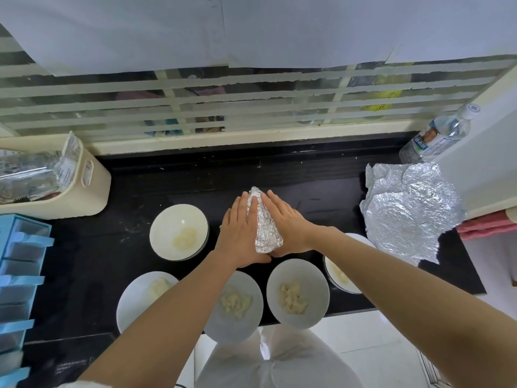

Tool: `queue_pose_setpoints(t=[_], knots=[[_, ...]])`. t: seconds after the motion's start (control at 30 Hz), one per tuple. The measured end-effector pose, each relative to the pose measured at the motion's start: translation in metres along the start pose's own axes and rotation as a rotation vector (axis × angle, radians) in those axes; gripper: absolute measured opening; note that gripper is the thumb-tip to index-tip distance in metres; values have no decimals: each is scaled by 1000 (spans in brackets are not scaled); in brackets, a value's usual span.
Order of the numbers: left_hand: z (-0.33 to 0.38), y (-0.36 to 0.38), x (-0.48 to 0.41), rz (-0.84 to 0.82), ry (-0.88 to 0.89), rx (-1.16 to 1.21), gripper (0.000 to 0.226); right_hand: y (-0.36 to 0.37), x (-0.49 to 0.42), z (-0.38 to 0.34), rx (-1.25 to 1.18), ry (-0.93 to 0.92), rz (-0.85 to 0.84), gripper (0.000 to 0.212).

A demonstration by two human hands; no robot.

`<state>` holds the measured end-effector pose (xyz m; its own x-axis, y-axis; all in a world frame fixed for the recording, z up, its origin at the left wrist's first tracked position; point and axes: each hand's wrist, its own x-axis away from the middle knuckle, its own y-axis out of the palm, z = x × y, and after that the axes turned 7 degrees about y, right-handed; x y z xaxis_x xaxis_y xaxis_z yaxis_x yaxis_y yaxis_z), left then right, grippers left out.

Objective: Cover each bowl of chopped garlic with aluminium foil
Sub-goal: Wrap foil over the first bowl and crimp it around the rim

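Three white bowls sit in a row along the near counter point(307, 197) edge. The left bowl point(134, 301) and middle bowl point(249, 323) are partly hidden under the left forearm; the right bowl point(298, 294) is in full view. A fourth bowl point(344, 284) further right is mostly hidden by the right forearm, and a fifth bowl point(179, 232) sits further back on the left. That makes five uncovered, each holding chopped garlic point(292, 301). Behind them the left hand point(243, 231) and right hand point(291, 225), fingers straight and flat, press either side of one foil-wrapped mound point(265, 222); what is under it is hidden. One crumpled foil sheet point(408, 211) lies at the right. A cream bin point(92, 189) at far left holds a foil roll point(28, 175), cut off by the frame. One water bottle point(439, 135) is at back right.
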<state>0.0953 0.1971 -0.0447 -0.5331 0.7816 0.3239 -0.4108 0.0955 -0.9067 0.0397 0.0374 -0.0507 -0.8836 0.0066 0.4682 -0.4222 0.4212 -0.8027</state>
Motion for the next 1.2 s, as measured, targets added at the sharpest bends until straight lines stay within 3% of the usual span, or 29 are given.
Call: queue_pose_setpoints(t=[0.23, 0.4, 0.53, 0.67, 0.77, 0.97, 1.2], knots=[[-2, 12, -1, 76, 23, -66, 137, 14, -3, 3, -17, -18, 85, 137], [-13, 5, 2, 12, 76, -13, 153, -4, 9, 2, -48, -27, 5, 134], [-20, -5, 15, -51, 123, 120, 156, -21, 19, 2, -319, -25, 31, 97], [-7, 0, 15, 122, -9, 245, 154, -16, 11, -8, -715, 125, 294, 50], [9, 9, 10, 180, -78, 145, 149, -8, -6, -21, -683, 155, 366, 39], [13, 25, 1, 232, -113, 10, 139, -1, -31, -23, -497, 77, 330, 38], [11, 29, -1, 259, -147, -2, 130, 1, -41, -20, -433, 110, 259, 35]])
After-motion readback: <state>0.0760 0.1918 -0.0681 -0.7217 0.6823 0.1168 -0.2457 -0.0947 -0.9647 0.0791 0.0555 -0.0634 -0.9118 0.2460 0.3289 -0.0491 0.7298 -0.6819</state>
